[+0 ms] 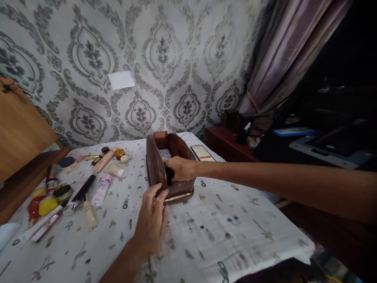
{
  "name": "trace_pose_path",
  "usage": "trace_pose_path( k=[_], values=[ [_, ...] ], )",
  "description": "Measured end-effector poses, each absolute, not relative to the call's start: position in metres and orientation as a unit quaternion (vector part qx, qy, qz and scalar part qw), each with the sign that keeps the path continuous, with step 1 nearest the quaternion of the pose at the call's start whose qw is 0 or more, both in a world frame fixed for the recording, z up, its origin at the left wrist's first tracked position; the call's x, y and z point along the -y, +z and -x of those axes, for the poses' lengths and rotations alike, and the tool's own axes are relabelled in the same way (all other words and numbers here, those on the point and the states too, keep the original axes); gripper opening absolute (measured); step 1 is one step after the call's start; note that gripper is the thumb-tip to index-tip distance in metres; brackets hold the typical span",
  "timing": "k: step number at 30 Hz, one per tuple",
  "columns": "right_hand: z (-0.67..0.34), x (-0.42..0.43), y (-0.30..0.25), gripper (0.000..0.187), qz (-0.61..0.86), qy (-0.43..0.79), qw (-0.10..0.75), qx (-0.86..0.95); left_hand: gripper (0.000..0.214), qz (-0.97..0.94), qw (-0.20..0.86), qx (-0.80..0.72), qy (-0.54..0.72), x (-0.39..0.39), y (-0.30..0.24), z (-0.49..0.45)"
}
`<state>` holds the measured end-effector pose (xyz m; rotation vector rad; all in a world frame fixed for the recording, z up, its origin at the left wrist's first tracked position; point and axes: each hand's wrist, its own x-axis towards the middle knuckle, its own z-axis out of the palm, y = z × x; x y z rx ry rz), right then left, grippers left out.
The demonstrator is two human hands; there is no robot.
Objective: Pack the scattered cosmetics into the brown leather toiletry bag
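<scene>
Your brown zippered cosmetic bag [153,169] sits unzipped on the cloth-covered table [212,243]. Your left hand [151,224] rests loosely spread fingers on its near corner; your right hand [184,169] reaches inside, its grip hidden. The bag looks soft, likely light; steady it by the zippered rim [178,197].

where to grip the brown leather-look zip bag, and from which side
Probably pinch the left wall of the brown leather-look zip bag near its rim, coming from the left. That wall stands upright and the top gapes open, so it could be held inside and out. The right hand is partly inside the opening, and its forearm crosses over the right side.
</scene>
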<state>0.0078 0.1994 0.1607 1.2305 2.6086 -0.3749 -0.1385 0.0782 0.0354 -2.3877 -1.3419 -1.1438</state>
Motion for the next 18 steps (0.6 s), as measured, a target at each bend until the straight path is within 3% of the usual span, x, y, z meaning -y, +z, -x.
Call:
trace_pose_path(
  k=[18],
  values=[
    [-0.003, -0.197, 0.170, 0.041, -0.439, -0.121, 0.123, -0.882, 0.041, 0.799, 0.082, 0.447, -0.394, -0.079, 0.034, 0.139]
  ],
)
